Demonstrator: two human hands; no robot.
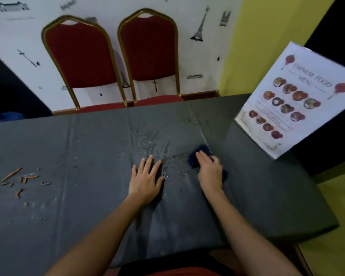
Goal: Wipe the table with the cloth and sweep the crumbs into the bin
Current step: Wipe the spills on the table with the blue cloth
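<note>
Right hand (209,172): palm down, pressed onto the dark blue cloth (202,153) – fingers curled over it, pinning it to the table (257,196).
Left hand (145,177): flat, fingers spread, holding nothing – probably there to keep the grey table cover from sliding under the wiping.
Hands: apart, a wet patch (167,162) between them.
Cloth: under the right hand, bunched, edges showing ahead of the fingers and at the wrist side.
Wet patch: droplets and streaks run forward of both hands – looks like wiping is in progress here.
Crumbs (21,180): orange bits scattered well to the left of the left hand, untouched.
Bin: not in view.
Menu card (291,102): stands propped, forward and right of the right hand, clear of the wiping.
Progress: early – crumbs not yet swept.
</note>
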